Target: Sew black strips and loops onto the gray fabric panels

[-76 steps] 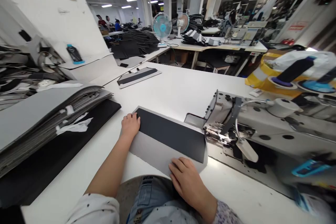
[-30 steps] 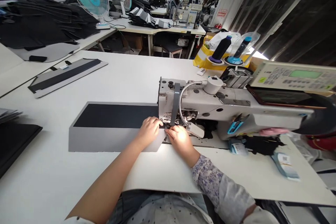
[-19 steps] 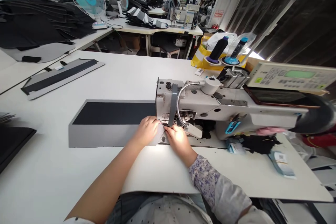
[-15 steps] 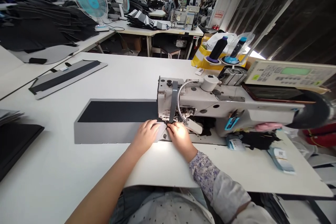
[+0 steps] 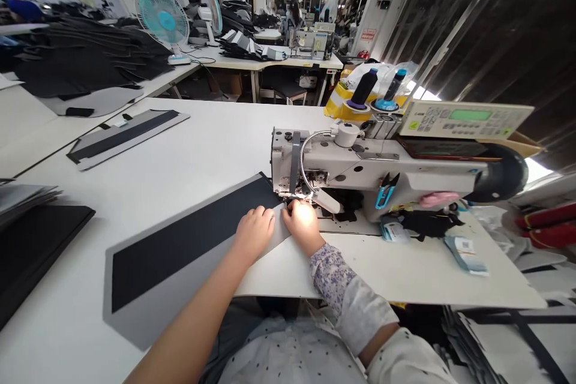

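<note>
A long grey fabric panel [image 5: 180, 279] with a broad black strip [image 5: 189, 238] lies slanted on the table, its far end at the sewing machine [image 5: 333, 159]. My left hand [image 5: 255, 231] rests on top of the panel just left of the needle area, fingers slightly bent and pressing down. Close by, my right hand [image 5: 303, 225] pinches the panel's edge beside the presser foot, under the bright machine lamp [image 5: 326, 200]. The needle and the pinched edge are partly hidden by the fingers and the machine head.
Another grey-and-black panel [image 5: 130, 135] lies at the back left, and a black stack [image 5: 40, 252] sits at the left edge. Blue thread snips [image 5: 386, 192] hang on the machine. Thread cones [image 5: 364, 90] stand behind it. A fan [image 5: 162, 18] stands farther back.
The panel has swung from lying straight to a slant, its left end now nearer me. Both hands stay beside the needle area, and the view has shifted slightly.
</note>
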The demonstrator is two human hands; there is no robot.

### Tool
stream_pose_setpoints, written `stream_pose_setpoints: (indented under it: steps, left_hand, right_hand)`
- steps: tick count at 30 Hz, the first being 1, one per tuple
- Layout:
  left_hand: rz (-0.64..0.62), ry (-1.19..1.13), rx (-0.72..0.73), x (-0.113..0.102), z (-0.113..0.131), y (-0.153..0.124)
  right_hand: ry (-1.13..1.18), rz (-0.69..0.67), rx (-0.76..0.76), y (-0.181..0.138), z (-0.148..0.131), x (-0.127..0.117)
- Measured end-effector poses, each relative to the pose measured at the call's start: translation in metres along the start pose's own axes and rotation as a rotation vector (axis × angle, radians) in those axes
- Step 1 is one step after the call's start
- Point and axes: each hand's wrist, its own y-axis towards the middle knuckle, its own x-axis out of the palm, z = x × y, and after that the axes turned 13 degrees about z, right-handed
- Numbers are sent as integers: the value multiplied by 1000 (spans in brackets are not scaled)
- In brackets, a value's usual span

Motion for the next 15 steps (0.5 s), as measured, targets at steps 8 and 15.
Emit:
stream_pose_setpoints:
  steps: [8, 15]
  left_hand:
    - [89, -74, 66, 15, 3, 13]
    - [107, -114, 24, 15, 5, 10]
  right_hand:
    - [-38, -109, -197, -11, -10, -8]
    - [129, -35, -227, -26, -10, -19]
